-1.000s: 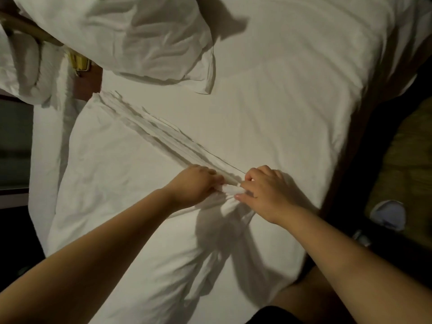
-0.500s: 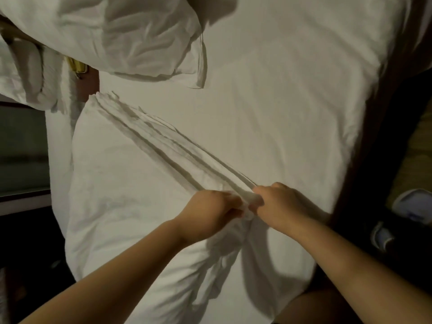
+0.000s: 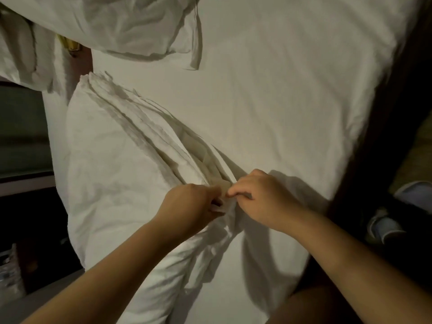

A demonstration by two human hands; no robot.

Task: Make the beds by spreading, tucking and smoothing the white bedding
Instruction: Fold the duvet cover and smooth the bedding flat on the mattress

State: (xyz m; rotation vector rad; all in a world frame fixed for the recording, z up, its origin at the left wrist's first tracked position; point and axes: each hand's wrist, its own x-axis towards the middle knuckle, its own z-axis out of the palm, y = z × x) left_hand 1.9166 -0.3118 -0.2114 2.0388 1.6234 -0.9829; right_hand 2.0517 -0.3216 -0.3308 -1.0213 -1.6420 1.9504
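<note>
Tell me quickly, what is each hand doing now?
Left hand: pinches the white bedding's bunched edge.
Right hand: pinches the same bunched edge.

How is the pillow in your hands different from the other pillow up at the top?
The near pillow is gripped by the left hand and right hand; the far pillow lies untouched. The near pillow's case edge is bunched into long pleats; the far pillow's flap sticks out loose. Both are white and wrinkled.

A bedroom: white-sheeted bed [image 3: 280,90], pillows [image 3: 121,26].
</note>
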